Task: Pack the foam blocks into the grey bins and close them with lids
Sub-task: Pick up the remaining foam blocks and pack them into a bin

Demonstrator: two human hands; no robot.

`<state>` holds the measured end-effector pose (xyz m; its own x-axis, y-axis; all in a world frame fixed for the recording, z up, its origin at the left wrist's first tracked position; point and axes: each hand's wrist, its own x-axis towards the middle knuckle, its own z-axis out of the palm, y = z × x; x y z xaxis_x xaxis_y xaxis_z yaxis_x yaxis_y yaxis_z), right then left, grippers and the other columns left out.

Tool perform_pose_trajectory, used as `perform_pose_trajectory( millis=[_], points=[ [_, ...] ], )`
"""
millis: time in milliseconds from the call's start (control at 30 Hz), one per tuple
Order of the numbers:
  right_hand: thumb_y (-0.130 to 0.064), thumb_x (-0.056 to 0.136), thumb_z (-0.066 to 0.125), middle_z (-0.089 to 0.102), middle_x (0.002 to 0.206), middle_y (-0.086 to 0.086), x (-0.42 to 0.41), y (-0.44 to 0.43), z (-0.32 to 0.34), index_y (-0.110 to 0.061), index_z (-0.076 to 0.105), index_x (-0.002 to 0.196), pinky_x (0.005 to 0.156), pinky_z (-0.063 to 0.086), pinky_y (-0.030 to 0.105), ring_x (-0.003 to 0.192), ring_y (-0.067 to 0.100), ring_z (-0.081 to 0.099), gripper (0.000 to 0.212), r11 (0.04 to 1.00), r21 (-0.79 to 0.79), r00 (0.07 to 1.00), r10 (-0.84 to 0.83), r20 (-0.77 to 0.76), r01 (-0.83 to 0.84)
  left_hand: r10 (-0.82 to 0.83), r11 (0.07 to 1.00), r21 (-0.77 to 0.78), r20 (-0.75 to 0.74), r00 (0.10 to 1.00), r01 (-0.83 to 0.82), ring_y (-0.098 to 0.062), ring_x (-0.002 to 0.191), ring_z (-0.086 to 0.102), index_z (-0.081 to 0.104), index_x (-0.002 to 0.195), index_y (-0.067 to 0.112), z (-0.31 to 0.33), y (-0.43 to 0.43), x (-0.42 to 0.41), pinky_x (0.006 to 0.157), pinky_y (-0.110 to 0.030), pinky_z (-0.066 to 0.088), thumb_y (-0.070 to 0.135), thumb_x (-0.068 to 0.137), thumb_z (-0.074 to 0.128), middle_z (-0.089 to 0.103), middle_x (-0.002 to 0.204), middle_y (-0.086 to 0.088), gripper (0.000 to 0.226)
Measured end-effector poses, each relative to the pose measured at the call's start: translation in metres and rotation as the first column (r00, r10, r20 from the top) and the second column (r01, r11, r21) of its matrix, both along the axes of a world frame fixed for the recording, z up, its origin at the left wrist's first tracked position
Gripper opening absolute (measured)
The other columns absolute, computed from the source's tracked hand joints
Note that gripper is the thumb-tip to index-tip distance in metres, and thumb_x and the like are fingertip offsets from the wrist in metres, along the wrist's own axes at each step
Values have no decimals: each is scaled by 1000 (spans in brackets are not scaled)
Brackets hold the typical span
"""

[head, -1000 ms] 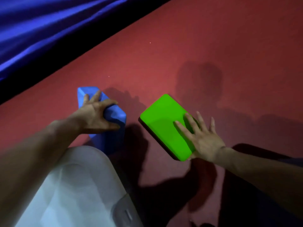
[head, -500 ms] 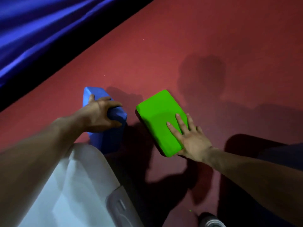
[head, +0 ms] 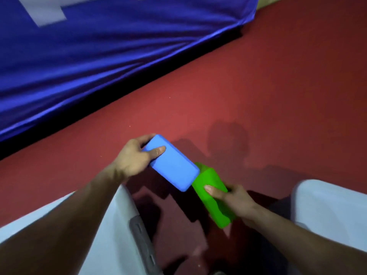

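- Left hand [head: 135, 157]: grasps the blue foam block [head: 174, 169] at its far end. The thumb [head: 156, 150] lies on the broad upper face, and the fingers [head: 147, 137] are curled round the far edge.
- Blue foam block: held clear of the red floor [head: 258, 96] with its broad face up. It is tilted, with the free end pointing toward the person's right.
- Right hand [head: 236, 201]: grasps the green foam block [head: 217, 212] at about mid-length. The thumb [head: 213, 191] is pressed on the face turned to the camera, and the fingers are wrapped round the opposite side, mostly hidden.
- Green foam block: held on edge and tilted, just beside the blue foam block. The free end of the blue one overlaps its upper end in the view. Contact between the two cannot be determined, nor whether the lower end of the green one touches the floor.
- Both blocks are located between the two bins, over the near part of the floor.
- Left bin [head: 119, 225]: pale grey, at the lower left, partly covered by the left forearm. A darker grey clip [head: 139, 235] sits on its right-hand edge.
- Right bin [head: 327, 205]: pale grey, at the lower right, behind the right forearm. Only a rounded corner shows.
- Blue fabric [head: 99, 56]: creased, runs along the far left edge of the floor.
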<state>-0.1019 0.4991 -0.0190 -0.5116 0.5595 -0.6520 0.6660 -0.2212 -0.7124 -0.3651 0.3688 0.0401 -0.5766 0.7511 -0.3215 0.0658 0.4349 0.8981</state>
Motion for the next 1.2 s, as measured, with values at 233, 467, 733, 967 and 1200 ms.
perform_pose_trajectory(
  millis=[233,467,733,967,1200],
  points=[
    [-32,80,78,78,85,-3,38,-26,123,-14,77,98,64,53,20,74,4,70,25,993,46,992,109,-70,-106,73,992,98,112,991,-84,-10,88,71,68,119,17,100,-53,50,77,-26,56,17,92,68,76,100,2,26],
    [-58,61,85,78,86,7,37,-92,280,-10,79,93,82,59,42,86,24,75,58,929,104,931,362,-49,-355,242,949,189,81,967,-253,-8,76,70,70,108,16,247,-168,92,66,-26,58,15,96,63,76,86,4,14],
    [-48,70,82,78,82,9,43,-256,407,-5,77,94,72,60,36,81,23,75,50,751,221,757,649,-72,-623,532,817,255,16,847,-518,-15,87,73,70,109,21,366,-382,169,75,-32,60,20,96,65,77,96,0,14],
    [-60,65,79,78,79,4,44,-419,475,-12,79,91,73,60,35,76,18,75,55,432,361,464,886,3,-827,798,585,262,-13,603,-768,-12,81,64,69,105,21,425,-570,262,78,-35,57,27,97,63,71,95,1,12],
    [-64,65,77,78,86,3,46,-567,502,-16,79,95,80,61,36,78,18,76,57,205,378,247,967,67,-903,920,380,281,-18,391,-881,-20,85,60,69,100,24,439,-723,324,87,-46,55,33,96,64,69,98,0,11]
  ],
)
